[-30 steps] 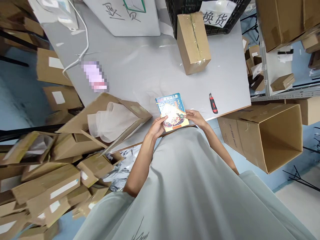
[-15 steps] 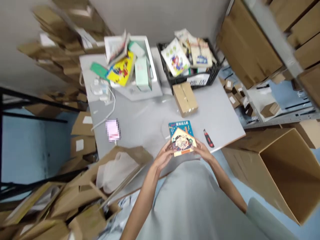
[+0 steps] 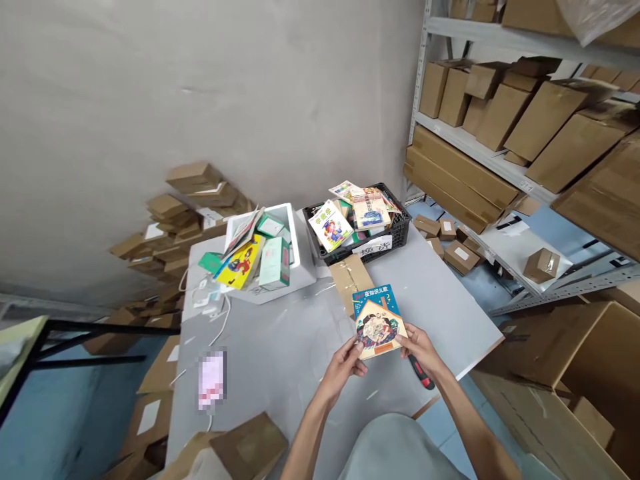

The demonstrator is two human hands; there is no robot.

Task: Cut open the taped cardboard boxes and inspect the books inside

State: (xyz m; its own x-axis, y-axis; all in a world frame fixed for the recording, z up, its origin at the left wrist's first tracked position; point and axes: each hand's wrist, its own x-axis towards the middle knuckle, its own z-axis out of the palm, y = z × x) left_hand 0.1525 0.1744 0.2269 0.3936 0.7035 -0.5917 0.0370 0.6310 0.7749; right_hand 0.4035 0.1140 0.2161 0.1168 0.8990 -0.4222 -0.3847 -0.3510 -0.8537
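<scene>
Overall, a grey wall [image 3: 225,87] fills the upper left of the frame. A metal shelf unit [image 3: 480,155] loaded with cardboard boxes occupies the upper right. A grey-topped table [image 3: 280,360] spans the centre. An open cardboard box [image 3: 520,400] stands at the lower right. On the table, a black crate [image 3: 400,233] and, to its left, a white bin [image 3: 303,267] both contain books. A brown carton [image 3: 345,277] lies just in front of the crate, partly hidden by the book [image 3: 380,323]. The book is right of centre, cover facing the camera, title edge up. The left hand [image 3: 345,363] grips its lower left edge, thumb on the cover; the right hand [image 3: 420,343] grips its lower right edge likewise. A pixelated pink item [image 3: 211,379] lies at the lower left. A red-and-black cutter [image 3: 423,375] lies partly hidden beside the right wrist; contact cannot be determined.
</scene>
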